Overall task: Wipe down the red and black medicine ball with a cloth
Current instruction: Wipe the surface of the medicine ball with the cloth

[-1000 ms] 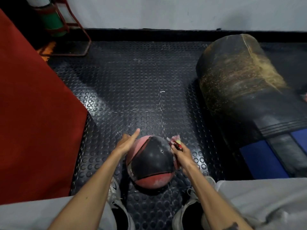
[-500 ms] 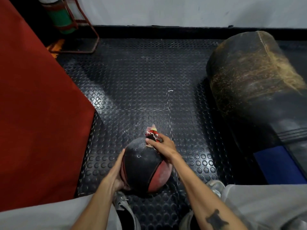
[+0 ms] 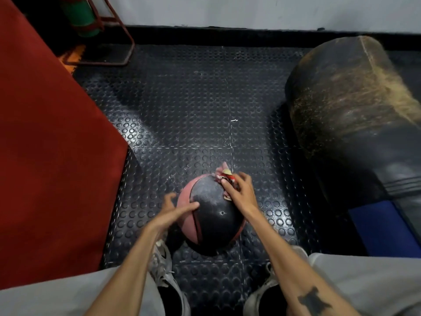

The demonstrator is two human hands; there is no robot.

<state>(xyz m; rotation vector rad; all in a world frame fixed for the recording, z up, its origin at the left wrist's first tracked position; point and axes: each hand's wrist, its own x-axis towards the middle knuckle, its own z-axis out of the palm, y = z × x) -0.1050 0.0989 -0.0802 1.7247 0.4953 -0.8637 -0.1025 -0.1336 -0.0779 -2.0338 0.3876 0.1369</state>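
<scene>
Right hand [image 3: 239,193], fingers curled, presses a bunched cloth [image 3: 224,175] onto the medicine ball [image 3: 211,222], far side. Left hand [image 3: 173,212], fingers spread and relaxed, touches its left flank.

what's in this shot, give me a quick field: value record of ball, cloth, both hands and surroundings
ball: red and black medicine ball on the studded black rubber floor
cloth: crumpled pink and red cloth on the ball's far upper side
right hand: presses the cloth onto the ball
left hand: fingers spread on the ball's left side
surroundings: worn black punching bag at right, red mat at left
</scene>
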